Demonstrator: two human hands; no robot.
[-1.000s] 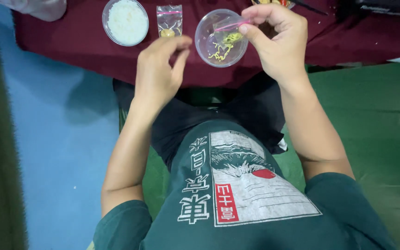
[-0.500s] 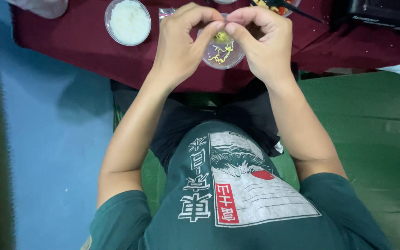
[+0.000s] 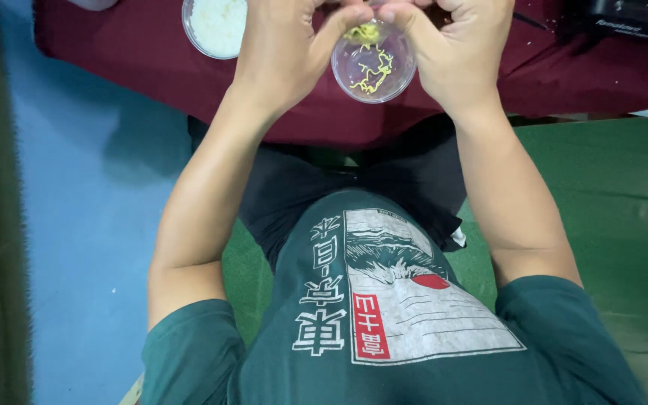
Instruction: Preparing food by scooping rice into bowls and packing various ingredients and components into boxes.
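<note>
- 2 hands meet at the top edge of the head view, the only view there is, directly over a small clear dish.
- Left hand: fingers curled, its thumb stretched toward the middle, tip pressed on a small yellow-green clump.
- Right hand: fingers likewise curled, a fingertip meeting the same clump from the other side. Both hands pinch it between them; neither is spread.
- Clump: it sits midway between the 2 hands, touching both, just above the far part of the dish. Neither hand is nearer; each reaches it from its own side. It is too small to give it a long axis.
- Dish: round, transparent, standing on a maroon cloth near its front edge. Thin yellow strands lie curled inside, below the clump and apart from the fingers as far as can be told.
- 1 more round dish, filled with something white, stands to the left of the left hand, close to the wrist but not touching the clear one.
- Black device: far right on the cloth, well apart from the hands.
- Lower frame: both forearms run down to a green printed shirt; blue floor left, green mat right.
</note>
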